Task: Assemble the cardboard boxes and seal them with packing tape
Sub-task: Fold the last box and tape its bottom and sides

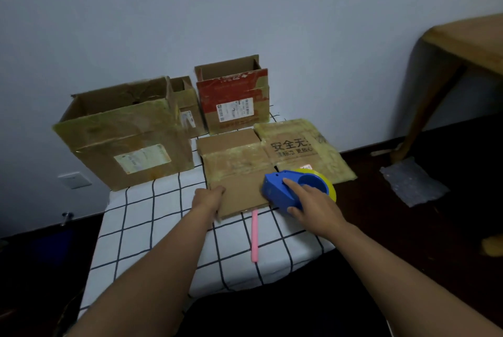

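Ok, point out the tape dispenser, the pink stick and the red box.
blue tape dispenser (277, 191), head view, on its blue body left of the fingers.
pink stick (254, 236), head view, mid-shaft on the checked cloth.
red box (231, 94), head view, on its red front flap above the label.

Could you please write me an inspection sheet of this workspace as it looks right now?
Surface: white cloth with a black grid, against a grey wall.
Job's things: flattened cardboard box lying flat; blue tape dispenser with a yellow tape roll on it; large open box, small open box and red-topped open box upright behind.
Clutter: pink stick, partly under the flattened box.
Grippers: left hand grips the flattened box's near edge; right hand holds the dispenser.
Cables: nothing seen.
Surroundings: wooden table, bubble wrap on the dark floor, wall socket.
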